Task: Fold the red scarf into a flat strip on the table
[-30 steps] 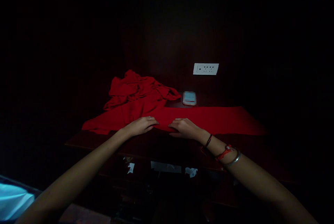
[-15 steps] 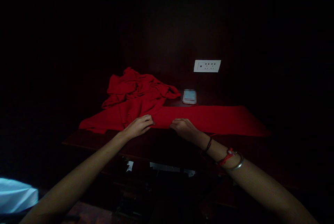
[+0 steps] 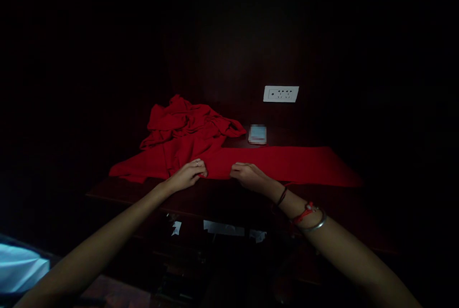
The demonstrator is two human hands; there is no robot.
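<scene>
A long piece of red cloth point(image 3: 287, 164) lies across a dark table, flat on the right and bunched into a crumpled heap at the back left. My left hand point(image 3: 189, 174), with a ring on one finger, is closed on the cloth's near edge. A short way to the right, my right hand point(image 3: 248, 175) pinches the same edge, its fingers curled. Between the two hands a short stretch of the edge runs fairly straight. A dark cord, a red bracelet and a silver bangle circle my right wrist and forearm.
Behind the cloth lies a small pale, blurred-out square object point(image 3: 257, 134). A white socket plate point(image 3: 281, 93) is fixed to the dark wall. The dark table's front edge point(image 3: 136, 204) runs below my hands. Something pale blue point(image 3: 21, 267) shows at the lower left. Much of the surroundings is too dark to make out.
My left hand has shifted slightly left along the cloth's edge, and a bit of red shows under its fingers. The view has turned slightly; the right hand keeps its grip.
</scene>
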